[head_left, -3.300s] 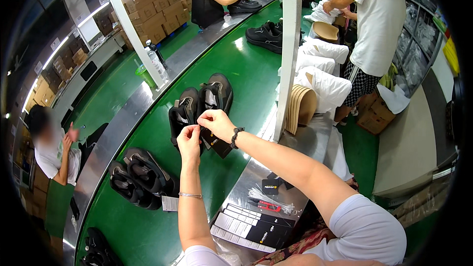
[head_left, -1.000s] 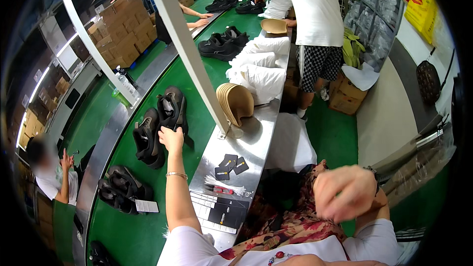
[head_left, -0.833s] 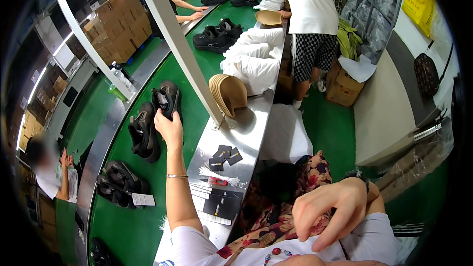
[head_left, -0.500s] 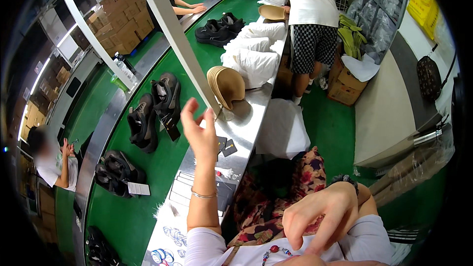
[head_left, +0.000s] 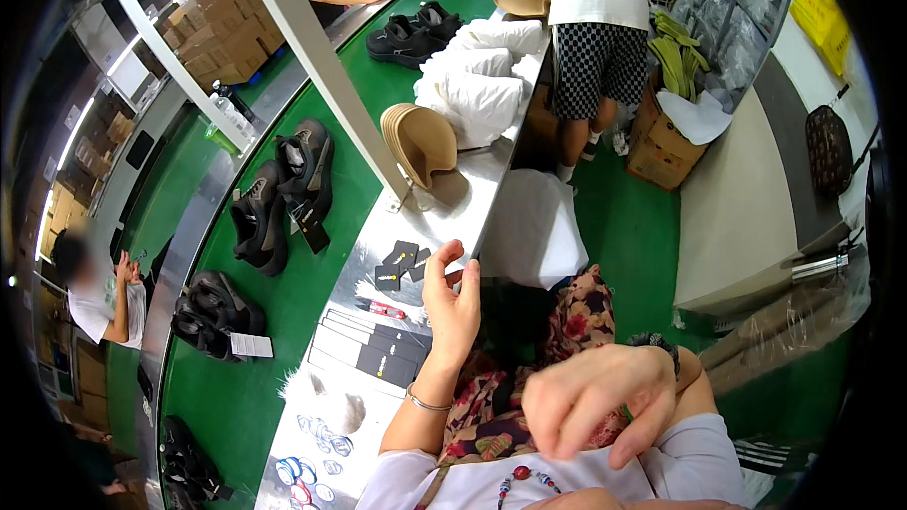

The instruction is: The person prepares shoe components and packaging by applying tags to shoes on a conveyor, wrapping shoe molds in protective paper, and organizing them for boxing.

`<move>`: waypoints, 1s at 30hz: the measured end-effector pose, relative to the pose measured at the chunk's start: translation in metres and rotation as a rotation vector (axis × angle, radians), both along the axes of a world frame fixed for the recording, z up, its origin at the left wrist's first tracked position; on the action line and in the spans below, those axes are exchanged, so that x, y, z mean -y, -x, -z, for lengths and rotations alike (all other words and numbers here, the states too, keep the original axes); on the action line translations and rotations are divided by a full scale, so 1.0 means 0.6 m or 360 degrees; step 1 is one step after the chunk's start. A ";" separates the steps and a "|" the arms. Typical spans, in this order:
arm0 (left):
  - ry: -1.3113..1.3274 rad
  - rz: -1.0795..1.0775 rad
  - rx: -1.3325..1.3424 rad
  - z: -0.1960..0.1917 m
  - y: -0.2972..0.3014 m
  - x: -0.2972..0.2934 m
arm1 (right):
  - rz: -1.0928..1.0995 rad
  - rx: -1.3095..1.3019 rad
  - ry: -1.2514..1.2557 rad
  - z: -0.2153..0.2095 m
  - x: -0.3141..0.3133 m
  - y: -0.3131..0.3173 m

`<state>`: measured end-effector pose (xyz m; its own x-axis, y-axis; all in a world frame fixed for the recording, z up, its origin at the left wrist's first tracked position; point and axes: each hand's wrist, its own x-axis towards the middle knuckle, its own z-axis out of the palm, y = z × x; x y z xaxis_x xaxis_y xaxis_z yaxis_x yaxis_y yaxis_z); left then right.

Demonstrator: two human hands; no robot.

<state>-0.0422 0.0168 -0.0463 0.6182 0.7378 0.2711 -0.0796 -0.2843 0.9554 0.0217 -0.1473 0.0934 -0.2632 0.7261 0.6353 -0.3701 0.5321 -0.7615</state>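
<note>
- I see the left hand [head_left: 453,307] raised over the lap beside the steel bench [head_left: 463,212], thumb and forefinger apart, and I can make out nothing between them.
- The right hand [head_left: 600,401] hangs in front of the chest with its fingers bent downward; it is a little blurred on my feed, so I cannot tell whether it holds anything.
- Neither hand touches a shoe. The grey-brown pair of shoes [head_left: 302,179] stands on the green belt [head_left: 326,288], well apart from both hands, toes pointing away.
- Done, as I judge it: a black hang tag [head_left: 313,229] lies at the near end of that pair's right shoe and looks attached (the fastening itself is too small for me to see).
- The next pair of shoes [head_left: 215,312], nearer the wearer, has a white card [head_left: 250,346] at its side; I can make out no black tag there.
- The black shoes [head_left: 189,463] at the lower left are partly cut off, so their tagging I cannot judge.
- Unused, by how they lie: several loose black tags [head_left: 402,255] on the bench, white plastic ties [head_left: 414,313], red-handled snips [head_left: 387,310] and a spread of black-and-white cards [head_left: 387,359].
</note>
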 end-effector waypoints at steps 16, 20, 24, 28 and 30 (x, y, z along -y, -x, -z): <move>0.0184 0.0086 -0.0110 0.038 -0.008 0.029 | 0.0300 -0.0152 0.0104 -0.004 -0.007 0.001; 0.0163 0.0080 -0.0098 0.044 -0.008 0.029 | 0.0153 -0.0105 0.0089 -0.022 -0.019 0.001; 0.0176 0.0091 -0.0095 0.045 -0.009 0.027 | 0.0221 -0.0228 -0.0264 -0.008 -0.050 0.012; 0.0182 0.0078 -0.0102 0.044 -0.004 0.024 | 0.0092 -0.0052 -0.0010 -0.020 -0.047 0.001; 0.0204 0.0078 -0.0100 0.049 -0.004 0.024 | 0.0060 0.0013 0.0097 -0.021 -0.046 -0.001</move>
<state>-0.0397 0.0024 -0.0759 0.6672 0.7323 0.1360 -0.0291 -0.1567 0.9872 0.0222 -0.1197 0.1062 -0.2402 0.7726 0.5876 -0.3444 0.4982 -0.7958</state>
